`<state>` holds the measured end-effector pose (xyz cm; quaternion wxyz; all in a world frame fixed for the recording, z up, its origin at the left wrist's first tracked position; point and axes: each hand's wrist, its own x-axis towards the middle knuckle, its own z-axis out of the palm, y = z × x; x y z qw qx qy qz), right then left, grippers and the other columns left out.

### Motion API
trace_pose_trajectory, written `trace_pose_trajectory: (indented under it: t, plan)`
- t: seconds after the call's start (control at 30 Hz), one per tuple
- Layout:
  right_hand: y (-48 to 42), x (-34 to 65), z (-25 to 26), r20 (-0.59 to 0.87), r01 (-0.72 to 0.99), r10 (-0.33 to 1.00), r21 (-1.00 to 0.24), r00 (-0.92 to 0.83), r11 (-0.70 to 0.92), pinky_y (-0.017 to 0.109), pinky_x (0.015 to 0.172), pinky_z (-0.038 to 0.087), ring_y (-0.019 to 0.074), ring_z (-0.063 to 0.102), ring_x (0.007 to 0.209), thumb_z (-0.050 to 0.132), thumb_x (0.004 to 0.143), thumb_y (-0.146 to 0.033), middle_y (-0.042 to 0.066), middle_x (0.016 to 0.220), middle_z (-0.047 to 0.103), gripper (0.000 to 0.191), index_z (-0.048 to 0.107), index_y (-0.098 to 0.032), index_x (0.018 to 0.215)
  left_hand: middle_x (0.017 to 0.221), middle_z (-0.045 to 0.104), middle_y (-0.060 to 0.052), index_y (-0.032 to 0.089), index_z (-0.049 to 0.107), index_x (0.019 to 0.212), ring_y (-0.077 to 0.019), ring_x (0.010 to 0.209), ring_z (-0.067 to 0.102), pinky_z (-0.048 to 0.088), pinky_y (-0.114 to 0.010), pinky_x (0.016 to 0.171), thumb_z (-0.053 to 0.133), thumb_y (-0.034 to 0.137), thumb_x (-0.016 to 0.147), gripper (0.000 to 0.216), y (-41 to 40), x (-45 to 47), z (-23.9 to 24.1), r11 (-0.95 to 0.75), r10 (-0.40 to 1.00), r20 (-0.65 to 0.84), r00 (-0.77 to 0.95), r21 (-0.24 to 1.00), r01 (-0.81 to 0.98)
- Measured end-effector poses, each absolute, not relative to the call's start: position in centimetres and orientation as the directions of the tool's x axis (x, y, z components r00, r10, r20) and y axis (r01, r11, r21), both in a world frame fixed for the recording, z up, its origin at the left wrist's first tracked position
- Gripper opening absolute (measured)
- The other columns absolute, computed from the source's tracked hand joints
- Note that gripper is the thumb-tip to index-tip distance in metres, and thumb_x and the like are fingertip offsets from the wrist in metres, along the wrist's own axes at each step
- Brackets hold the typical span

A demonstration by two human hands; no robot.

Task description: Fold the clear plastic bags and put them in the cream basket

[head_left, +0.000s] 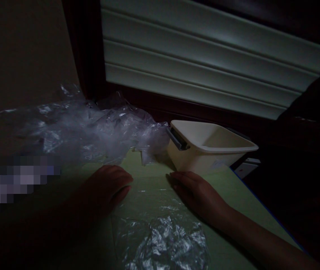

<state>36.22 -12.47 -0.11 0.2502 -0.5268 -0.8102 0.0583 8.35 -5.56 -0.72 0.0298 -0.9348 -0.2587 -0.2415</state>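
Dim light nearly swallows the left hand [106, 187] and the left edge of the surface [233, 187]. That hand and the right hand [196, 193] lie palm-down, fingers straight and close together, pinching nothing. They flank a clear plastic sheet [160, 232] near the front edge, smooth between them, crinkled and glinting nearer the person.
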Motion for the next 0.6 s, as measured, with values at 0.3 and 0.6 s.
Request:
trace_pose_trajectory:
  t: [0.3, 0.6]
  plan:
    - [-12.6, 35.8, -0.2, 0.393, 0.792, 0.881, -0.434, -0.262, 0.429, 0.033, 0.073, 0.055, 0.0191, 0.066, 0.082, 0.051, 0.094, -0.020, 0.009, 0.094, 0.067, 0.019, 0.067, -0.015, 0.104, 0.094, 0.067, -0.005, 0.016, 0.063, 0.099, -0.0207, 0.087, 0.061, 0.047, -0.034, 0.081, 0.033, 0.016, 0.097, 0.029, -5.8, 8.6, -0.7, -0.868, 0.490, 0.470, 0.734, 0.188, 0.459]
    - [-13.4, 35.1, -0.1, 0.189, 0.574, 0.981, -0.799, -0.043, 0.178, 0.033, 0.064, 0.054, 0.0168, 0.063, 0.072, 0.063, 0.081, -0.026, 0.010, 0.103, 0.066, 0.055, 0.043, -0.017, 0.131, 0.095, 0.061, -0.003, 0.021, 0.056, 0.106, -0.0126, 0.081, 0.062, 0.050, -0.021, 0.073, 0.031, 0.006, 0.095, 0.031, -7.3, 8.7, 0.7, -0.906, 0.416, 0.562, 0.715, 0.327, 0.270]
